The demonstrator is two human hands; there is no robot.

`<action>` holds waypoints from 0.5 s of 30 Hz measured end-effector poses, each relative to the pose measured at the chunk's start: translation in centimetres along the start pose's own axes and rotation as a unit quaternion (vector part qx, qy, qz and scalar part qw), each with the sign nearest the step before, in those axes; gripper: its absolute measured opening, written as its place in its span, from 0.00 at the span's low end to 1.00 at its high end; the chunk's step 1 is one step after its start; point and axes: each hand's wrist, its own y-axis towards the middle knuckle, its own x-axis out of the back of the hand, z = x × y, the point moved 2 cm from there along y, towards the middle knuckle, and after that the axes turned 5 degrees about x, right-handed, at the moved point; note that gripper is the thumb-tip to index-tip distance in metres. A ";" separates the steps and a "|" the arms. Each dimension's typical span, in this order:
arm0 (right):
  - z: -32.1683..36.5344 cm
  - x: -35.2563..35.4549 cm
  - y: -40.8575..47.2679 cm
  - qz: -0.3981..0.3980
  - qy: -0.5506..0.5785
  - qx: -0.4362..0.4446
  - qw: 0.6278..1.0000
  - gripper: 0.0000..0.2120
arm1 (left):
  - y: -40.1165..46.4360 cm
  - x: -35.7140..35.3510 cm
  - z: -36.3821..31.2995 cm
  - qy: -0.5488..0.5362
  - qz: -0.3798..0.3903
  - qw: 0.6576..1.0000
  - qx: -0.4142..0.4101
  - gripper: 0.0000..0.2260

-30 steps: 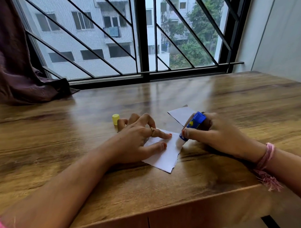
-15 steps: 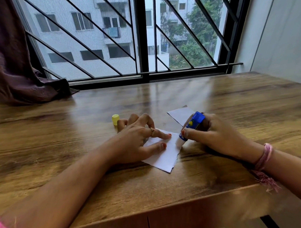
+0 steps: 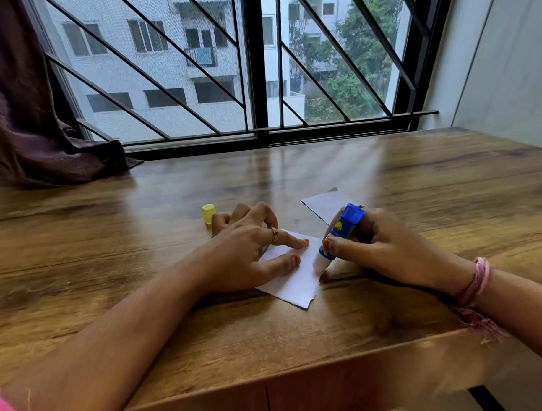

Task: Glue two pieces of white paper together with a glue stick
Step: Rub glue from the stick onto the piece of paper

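Wood table (image 3: 416,181) by a window. Our left hand (image 3: 247,255) presses the near paper (image 3: 294,281) flat so it won't slide. Our right hand (image 3: 378,247) grips the glue stick (image 3: 341,233), rubbing its edge. Another paper (image 3: 325,203) waits behind.

Your wooden table (image 3: 416,175) carries a near white paper (image 3: 297,281), a second sheet (image 3: 323,203) beyond, a yellow cap (image 3: 209,213), and a curtain's hem (image 3: 87,165), probably resting there.
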 end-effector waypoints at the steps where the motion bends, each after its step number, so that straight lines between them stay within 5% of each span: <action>1: 0.0 0.0 0.1 -0.005 -0.002 -0.002 1.000 0.14 | 0.0 0.0 0.0 0.001 0.001 1.000 0.000 0.20; 15: 0.4 -0.3 -0.4 0.038 -0.032 0.033 0.998 0.16 | 0.0 0.0 0.1 0.006 -0.003 1.000 -0.001 0.20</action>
